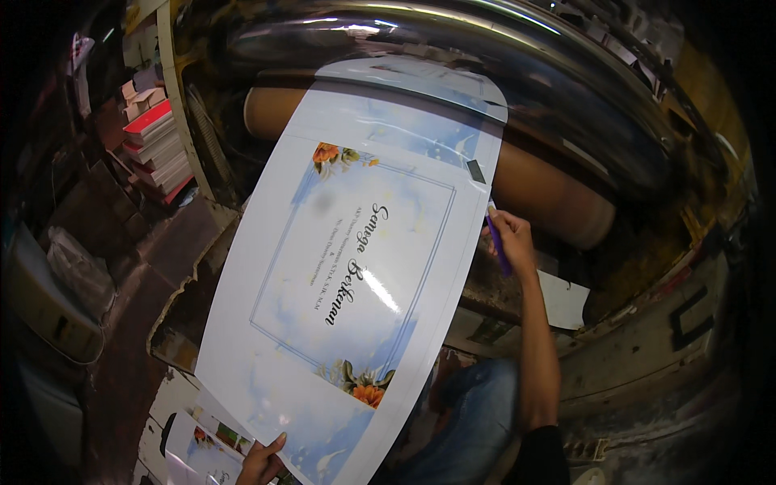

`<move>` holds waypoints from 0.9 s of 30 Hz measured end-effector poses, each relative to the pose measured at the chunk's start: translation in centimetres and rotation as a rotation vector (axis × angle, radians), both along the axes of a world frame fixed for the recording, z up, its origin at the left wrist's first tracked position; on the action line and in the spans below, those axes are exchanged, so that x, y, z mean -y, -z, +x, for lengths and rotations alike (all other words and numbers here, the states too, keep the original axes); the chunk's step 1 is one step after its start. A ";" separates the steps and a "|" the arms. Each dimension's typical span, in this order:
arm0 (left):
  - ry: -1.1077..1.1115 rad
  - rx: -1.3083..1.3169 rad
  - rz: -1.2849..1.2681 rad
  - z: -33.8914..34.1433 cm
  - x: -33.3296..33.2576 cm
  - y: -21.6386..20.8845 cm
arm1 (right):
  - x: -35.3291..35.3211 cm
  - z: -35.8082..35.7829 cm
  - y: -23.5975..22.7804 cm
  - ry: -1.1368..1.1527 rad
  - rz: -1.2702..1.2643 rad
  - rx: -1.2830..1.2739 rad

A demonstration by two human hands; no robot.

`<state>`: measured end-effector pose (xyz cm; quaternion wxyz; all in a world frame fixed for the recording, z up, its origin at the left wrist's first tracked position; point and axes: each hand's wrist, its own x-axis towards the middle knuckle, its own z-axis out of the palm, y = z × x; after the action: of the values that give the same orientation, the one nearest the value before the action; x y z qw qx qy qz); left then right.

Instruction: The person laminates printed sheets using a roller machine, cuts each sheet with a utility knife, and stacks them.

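Observation:
A long glossy printed sheet (356, 242), white with pale blue areas, a blue frame, orange flowers and dark script, runs from a metal roller down toward me. My left hand (263, 462) pinches its near edge at the lower left, thumb on top. At the sheet's right edge my right hand (512, 242) is closed around a slim purple-handled tool (498, 244). The tool's pale upper end is right beside the sheet's edge; whether it touches cannot be made out. A small dark rectangle (475, 171) lies on the sheet near that edge.
The big shiny metal roller (566, 73) spans the far side, with a brown roller (558, 194) below it. More printed sheets (198, 449) lie at the lower left. A stack of red and white packets (158, 145) stands at the left. My jeans-clad leg (465, 420) is below.

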<state>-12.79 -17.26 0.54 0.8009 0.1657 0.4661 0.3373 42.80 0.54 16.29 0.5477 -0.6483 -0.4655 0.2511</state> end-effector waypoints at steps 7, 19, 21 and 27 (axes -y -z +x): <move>-0.017 0.001 -0.015 0.8 0.2 -1.0 | -1.8 0.0 -1.5 0.391 0.385 0.724; -0.121 -0.167 0.092 -4.9 5.4 0.3 | -1.9 0.0 -7.1 -0.255 0.248 1.042; -0.130 -0.155 0.102 -10.6 8.8 1.0 | 3.8 -5.3 -6.2 -0.242 0.237 1.016; -0.071 -0.070 0.247 -32.7 24.5 2.3 | 24.5 -25.1 -6.2 -0.233 0.313 1.017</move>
<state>-45.48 -41.77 -1.78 0.7453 0.2582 0.4544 0.4141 17.73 -24.00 22.46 0.3118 -0.5428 -0.7724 -0.1073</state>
